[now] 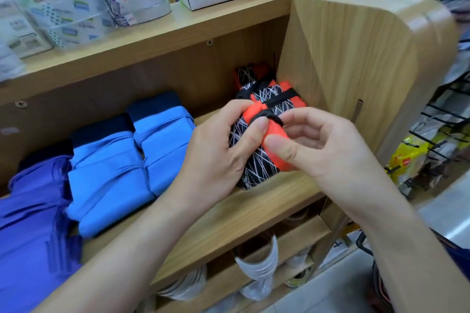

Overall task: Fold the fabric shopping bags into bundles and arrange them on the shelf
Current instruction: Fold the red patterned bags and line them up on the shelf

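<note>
As the shelf (229, 213) stood, progress: two light-blue bundles (112, 185) and a purple stack (33, 211) lay in a row at the left, and two patterned bundles (278, 95) sat at the back right, beside the side panel (343, 58).
Step in hand: closing a third patterned bundle (256, 162), judged nearly finished (it was folded compact, with its black band (270, 116) at the top edge).
Left to do: seating the band, then setting the bundle down before its two mates; whether further bags waited could not be told.
Left hand (216, 155): fingers curled round the bundle's left side, thumb on the band.
Right hand (330, 145): thumb and forefinger pinched on the orange trim beside the band.
Position: held over the shelf's right end, just in front of the stored pair.
Appearance: black fabric crossed by thin white lines, bright orange edging, soft and tightly folded.
</note>
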